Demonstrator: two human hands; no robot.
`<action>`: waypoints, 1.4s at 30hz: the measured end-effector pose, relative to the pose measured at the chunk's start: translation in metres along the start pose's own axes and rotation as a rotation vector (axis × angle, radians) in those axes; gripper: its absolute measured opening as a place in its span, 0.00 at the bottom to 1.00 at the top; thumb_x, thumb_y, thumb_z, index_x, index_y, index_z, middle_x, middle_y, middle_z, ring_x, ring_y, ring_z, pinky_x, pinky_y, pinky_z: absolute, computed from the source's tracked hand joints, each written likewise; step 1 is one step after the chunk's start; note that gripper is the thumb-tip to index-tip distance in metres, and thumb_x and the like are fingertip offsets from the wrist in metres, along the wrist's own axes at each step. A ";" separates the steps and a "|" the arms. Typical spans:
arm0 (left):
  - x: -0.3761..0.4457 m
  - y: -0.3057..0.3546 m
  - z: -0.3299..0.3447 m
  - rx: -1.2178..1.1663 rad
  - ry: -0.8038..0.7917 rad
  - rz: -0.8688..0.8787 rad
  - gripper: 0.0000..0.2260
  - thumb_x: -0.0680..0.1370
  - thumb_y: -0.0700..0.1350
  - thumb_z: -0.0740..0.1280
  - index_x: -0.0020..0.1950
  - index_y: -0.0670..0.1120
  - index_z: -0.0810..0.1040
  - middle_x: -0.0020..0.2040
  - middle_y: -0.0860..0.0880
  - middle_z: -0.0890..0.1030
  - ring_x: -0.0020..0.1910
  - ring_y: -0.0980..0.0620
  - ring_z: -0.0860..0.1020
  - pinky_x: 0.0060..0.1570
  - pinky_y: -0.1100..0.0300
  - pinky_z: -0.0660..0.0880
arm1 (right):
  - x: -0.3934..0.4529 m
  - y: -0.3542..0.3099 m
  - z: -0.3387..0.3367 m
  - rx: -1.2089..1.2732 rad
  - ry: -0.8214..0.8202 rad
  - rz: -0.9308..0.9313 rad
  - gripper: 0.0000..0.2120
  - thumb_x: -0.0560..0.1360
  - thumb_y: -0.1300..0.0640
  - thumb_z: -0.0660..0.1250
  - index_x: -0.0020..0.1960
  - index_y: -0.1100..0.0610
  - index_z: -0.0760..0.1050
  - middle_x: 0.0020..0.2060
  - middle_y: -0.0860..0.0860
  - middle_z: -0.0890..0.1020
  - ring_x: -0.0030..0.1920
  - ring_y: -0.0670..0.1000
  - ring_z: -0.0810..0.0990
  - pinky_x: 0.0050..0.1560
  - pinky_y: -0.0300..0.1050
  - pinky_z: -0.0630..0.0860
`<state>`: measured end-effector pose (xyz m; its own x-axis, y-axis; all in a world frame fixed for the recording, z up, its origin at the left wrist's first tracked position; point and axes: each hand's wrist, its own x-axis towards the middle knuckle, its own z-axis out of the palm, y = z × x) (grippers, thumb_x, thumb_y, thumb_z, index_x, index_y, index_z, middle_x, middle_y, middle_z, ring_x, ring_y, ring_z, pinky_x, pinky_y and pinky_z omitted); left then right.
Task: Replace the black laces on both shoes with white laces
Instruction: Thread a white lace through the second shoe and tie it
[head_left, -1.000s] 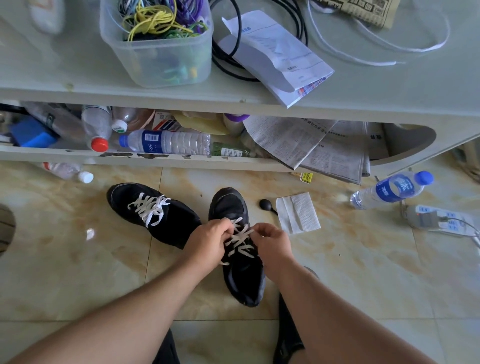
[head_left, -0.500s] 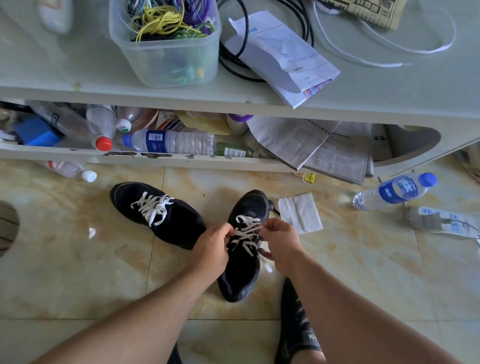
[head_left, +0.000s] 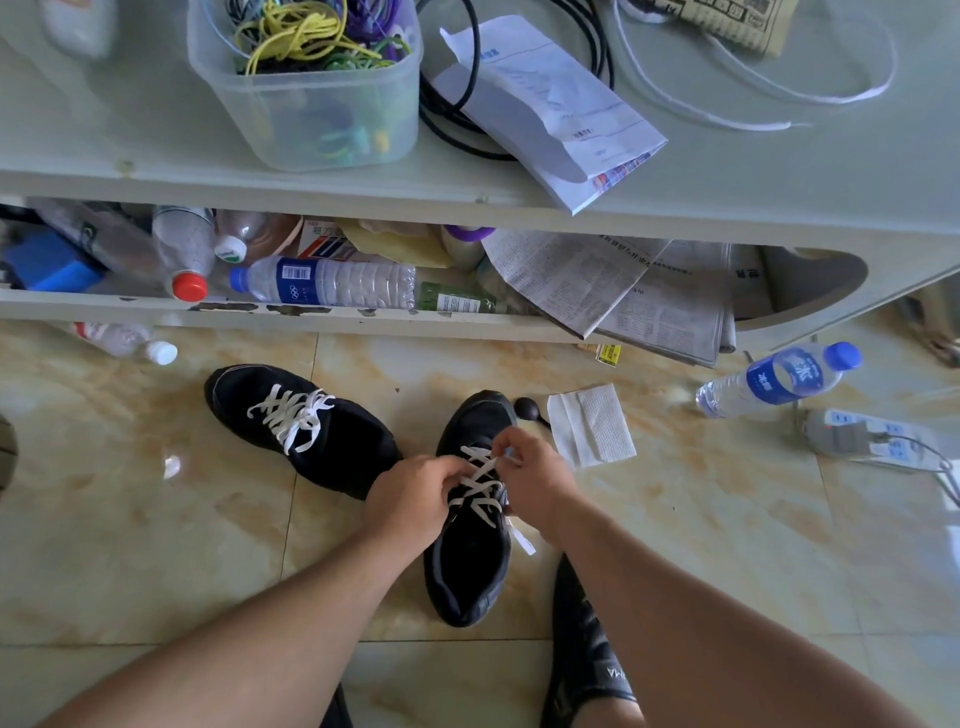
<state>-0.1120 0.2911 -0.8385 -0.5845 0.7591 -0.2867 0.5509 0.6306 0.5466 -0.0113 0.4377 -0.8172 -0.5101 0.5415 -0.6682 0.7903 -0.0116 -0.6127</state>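
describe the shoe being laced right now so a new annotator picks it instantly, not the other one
Start at the low white table and drop to the tiled floor before it, where two black shoes lie. Take the nearer shoe, its toe near a white tissue. Unlike the left shoe, both hands are on its white lace.

Left of the laced shoe (head_left: 306, 431) the floor (head_left: 130, 545) is open. On the right side of the near shoe (head_left: 470, 561), a tissue (head_left: 592, 426), a bottle (head_left: 774, 379) and a power strip (head_left: 872, 436) block the way. Behind, the low shelf (head_left: 363, 317) closes the space.
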 end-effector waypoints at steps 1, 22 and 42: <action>0.000 0.000 0.001 -0.011 0.009 0.008 0.10 0.84 0.50 0.66 0.60 0.60 0.84 0.51 0.57 0.86 0.46 0.53 0.84 0.37 0.60 0.75 | 0.000 0.002 0.001 0.005 0.007 0.002 0.14 0.81 0.62 0.61 0.45 0.44 0.76 0.44 0.50 0.81 0.38 0.54 0.78 0.41 0.63 0.84; 0.014 -0.008 0.000 -0.175 -0.147 -0.275 0.11 0.80 0.42 0.72 0.50 0.60 0.87 0.51 0.59 0.85 0.48 0.58 0.82 0.46 0.66 0.75 | -0.015 0.033 0.024 0.311 0.066 0.219 0.14 0.67 0.46 0.73 0.51 0.42 0.75 0.43 0.50 0.86 0.40 0.53 0.87 0.46 0.55 0.86; 0.018 0.015 -0.010 -0.124 -0.134 -0.007 0.06 0.85 0.42 0.60 0.48 0.52 0.69 0.44 0.53 0.77 0.41 0.50 0.75 0.41 0.52 0.71 | -0.019 0.035 0.017 0.120 0.129 0.153 0.14 0.73 0.52 0.72 0.58 0.47 0.78 0.47 0.44 0.82 0.45 0.46 0.83 0.46 0.45 0.82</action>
<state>-0.1202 0.3125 -0.8281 -0.4986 0.7747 -0.3888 0.4647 0.6176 0.6346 0.0206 0.4123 -0.8335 -0.3336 0.6286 -0.7026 0.8052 -0.1977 -0.5592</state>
